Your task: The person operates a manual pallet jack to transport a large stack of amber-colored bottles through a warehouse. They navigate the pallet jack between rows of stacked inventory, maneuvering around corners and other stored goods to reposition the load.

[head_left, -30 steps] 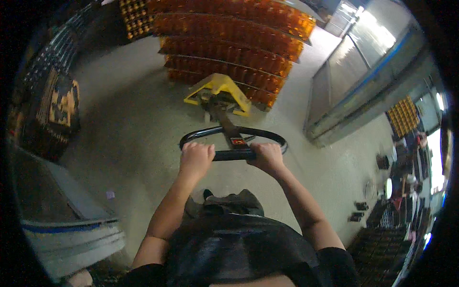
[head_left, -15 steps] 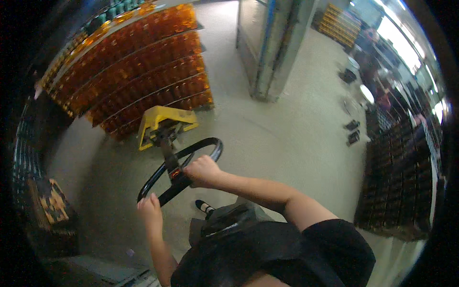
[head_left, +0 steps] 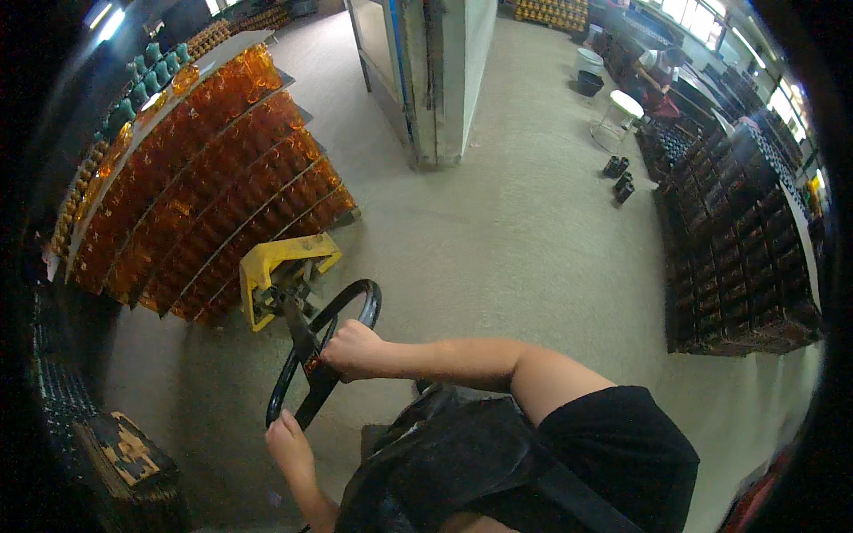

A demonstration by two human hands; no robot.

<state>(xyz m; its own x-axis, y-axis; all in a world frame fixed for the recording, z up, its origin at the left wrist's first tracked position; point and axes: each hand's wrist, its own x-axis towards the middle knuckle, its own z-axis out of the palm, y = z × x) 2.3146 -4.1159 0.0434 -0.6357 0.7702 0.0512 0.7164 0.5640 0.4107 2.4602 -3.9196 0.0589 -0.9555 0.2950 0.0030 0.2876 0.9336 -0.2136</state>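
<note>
Both my hands grip the black loop handle (head_left: 371, 298) of a yellow pallet jack (head_left: 263, 263). My right hand (head_left: 353, 349) is wrapped round the handle's crossbar beside its centre. Lower down, my left hand (head_left: 288, 437) closes round the near left end of the loop. The jack's yellow body stands against a pallet load of stacked amber glass pieces (head_left: 200, 191), layered with thin sheets between the tiers. Its forks are hidden beneath that load.
A wall end post (head_left: 434, 98) stands ahead. Dark stacked goods (head_left: 742, 253) line the right, with a white stool (head_left: 626, 104), several small black items (head_left: 617, 178) and a seated person (head_left: 659, 75) beyond. A carton stack (head_left: 133, 453) sits at lower left.
My view has turned, so the wall post and the amber load now sit further left. The handle has swung a little, with both hands still round it.
</note>
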